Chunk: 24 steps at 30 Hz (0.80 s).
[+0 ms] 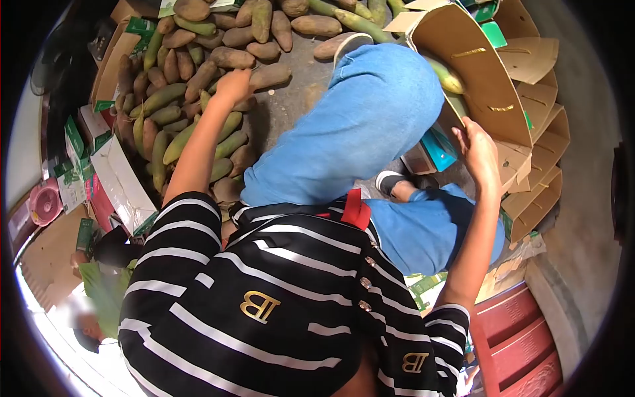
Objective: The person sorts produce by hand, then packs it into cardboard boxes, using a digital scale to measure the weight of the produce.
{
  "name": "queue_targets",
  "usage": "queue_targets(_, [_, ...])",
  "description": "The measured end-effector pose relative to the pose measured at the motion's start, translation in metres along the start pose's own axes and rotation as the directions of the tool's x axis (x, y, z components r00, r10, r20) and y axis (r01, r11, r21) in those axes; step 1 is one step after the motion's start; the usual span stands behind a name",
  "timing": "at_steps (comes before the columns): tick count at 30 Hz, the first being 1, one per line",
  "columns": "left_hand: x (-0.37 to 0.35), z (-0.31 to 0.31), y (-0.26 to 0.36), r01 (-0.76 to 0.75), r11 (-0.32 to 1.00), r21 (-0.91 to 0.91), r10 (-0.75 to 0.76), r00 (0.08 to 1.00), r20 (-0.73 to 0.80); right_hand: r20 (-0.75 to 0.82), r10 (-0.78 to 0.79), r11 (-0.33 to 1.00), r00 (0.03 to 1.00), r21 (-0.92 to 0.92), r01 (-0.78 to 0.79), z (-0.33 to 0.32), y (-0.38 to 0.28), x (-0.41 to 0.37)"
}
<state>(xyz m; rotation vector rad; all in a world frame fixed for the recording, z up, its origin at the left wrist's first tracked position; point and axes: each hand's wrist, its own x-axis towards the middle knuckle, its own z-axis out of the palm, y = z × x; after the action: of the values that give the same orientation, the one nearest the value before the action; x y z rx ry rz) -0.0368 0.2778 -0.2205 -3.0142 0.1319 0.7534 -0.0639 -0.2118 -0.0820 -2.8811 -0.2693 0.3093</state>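
Only got the head view here, so: two bare hands, both the wearer's own. Left hand (234,86) is on the pile (170,99) of long, rounded brown and green vegetables, right by one elongated brown vegetable (271,77); its fingers look curled in, but I can't tell if they've got a grip. The pile is dozens, too overlapped to count properly. Right hand (477,152) has its fingers loosely spread, tips right at the near edge of one open brown cardboard carton (493,79). I count at least two in there, a yellowish-green vegetable (446,76) and a darker green one (456,103) below it. Edge-wise, white cardboard boxes (122,182) fence the pile on the left, and more brown cartons (546,155) crowd in behind the open one. Main open room is a bare patch of grey floor (291,109) between the pile and the blue-jeaned raised knee (403,83), kinda narrow.
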Motion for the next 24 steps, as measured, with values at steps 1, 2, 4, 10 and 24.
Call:
queue_targets(1, [-0.006,0.027,-0.016,0.063,0.998,-0.001,-0.063,0.997,0.05,-0.005,-0.012,1.0,1.0,-0.001,0.012,0.0,0.001,0.001])
queue_targets(2, [-0.012,0.05,-0.029,0.123,0.992,0.0,-0.122,0.988,0.1,-0.009,-0.022,1.0,1.0,-0.003,0.022,0.0,0.001,0.001])
queue_targets(4, [-0.039,0.077,-0.041,0.238,0.971,-0.002,-0.237,0.966,0.1,0.022,-0.002,1.0,1.0,0.017,0.002,-0.002,-0.002,0.002])
queue_targets(10, [-0.089,0.121,-0.07,0.444,0.882,0.158,-0.47,0.844,0.258,0.04,0.015,1.0,0.999,-0.016,-0.015,-0.003,-0.006,0.004])
queue_targets(24, [-0.084,0.114,-0.05,0.391,0.907,0.154,-0.414,0.894,0.171,0.018,-0.013,1.0,1.0,-0.025,0.013,0.007,0.008,0.003])
